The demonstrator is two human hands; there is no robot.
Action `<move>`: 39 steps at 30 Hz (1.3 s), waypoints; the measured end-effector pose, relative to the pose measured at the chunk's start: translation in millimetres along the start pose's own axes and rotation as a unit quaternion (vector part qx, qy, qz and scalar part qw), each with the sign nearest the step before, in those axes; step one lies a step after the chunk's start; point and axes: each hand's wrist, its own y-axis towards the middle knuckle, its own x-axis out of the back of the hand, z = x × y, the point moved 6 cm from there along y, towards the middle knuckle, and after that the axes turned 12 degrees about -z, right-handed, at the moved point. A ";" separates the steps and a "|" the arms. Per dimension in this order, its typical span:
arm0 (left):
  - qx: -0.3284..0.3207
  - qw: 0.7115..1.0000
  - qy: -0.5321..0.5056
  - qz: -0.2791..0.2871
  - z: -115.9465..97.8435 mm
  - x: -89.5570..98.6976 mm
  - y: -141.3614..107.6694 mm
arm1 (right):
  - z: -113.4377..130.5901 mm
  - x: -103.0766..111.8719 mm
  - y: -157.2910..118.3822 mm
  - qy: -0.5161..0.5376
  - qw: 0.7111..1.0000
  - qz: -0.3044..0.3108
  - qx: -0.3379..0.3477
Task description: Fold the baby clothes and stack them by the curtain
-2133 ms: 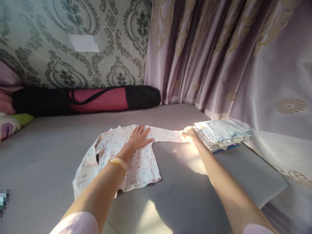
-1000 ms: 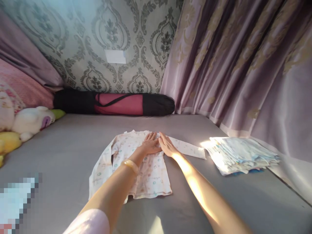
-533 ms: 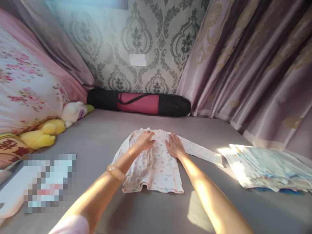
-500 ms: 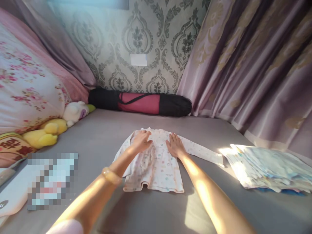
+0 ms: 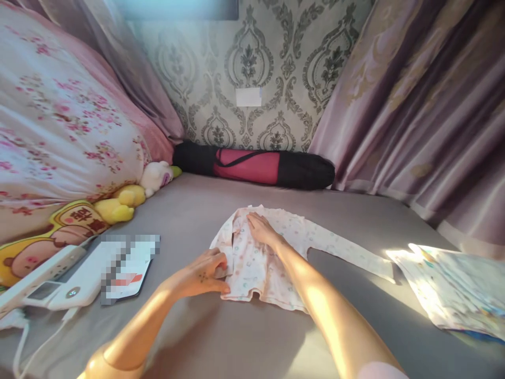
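A small white long-sleeved shirt [image 5: 276, 263] with a tiny print lies on the grey bed sheet [image 5: 244, 342]. Its right-hand sleeve stretches out to the right, while the left one is folded down beside the body. My left hand [image 5: 205, 273] is at the shirt's lower left edge, fingers and thumb apart and bent over the fabric. On the upper left part of the shirt, near the collar, my right hand [image 5: 262, 229] rests with its palm down and fingers stretched out.
To the right lies a stack of folded cloths [image 5: 457, 289]. A power strip [image 5: 43, 279], a white device [image 5: 79, 284] with cables, a blurred flat item [image 5: 134, 279] and plush toys [image 5: 118, 205] are at the left. A black-and-red rolled bag [image 5: 252, 166] lies along the wall.
My left hand has moved down from the collar to the shirt's lower left edge. My right hand has shifted left across the shirt. The view has turned left.
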 end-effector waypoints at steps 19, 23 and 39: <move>-0.052 0.997 -0.042 -0.043 20.6 24.8 18.4 | 18.9 -36.4 25.7 -0.055 0.996 -0.033 -0.056; 0.029 0.954 -0.244 -0.174 69.9 70.0 25.5 | 19.3 -35.5 25.6 -0.037 0.997 -0.036 -0.061; 0.320 0.874 0.015 -0.365 173.3 123.5 40.9 | 33.1 -34.6 18.3 -0.094 0.994 -0.015 -0.052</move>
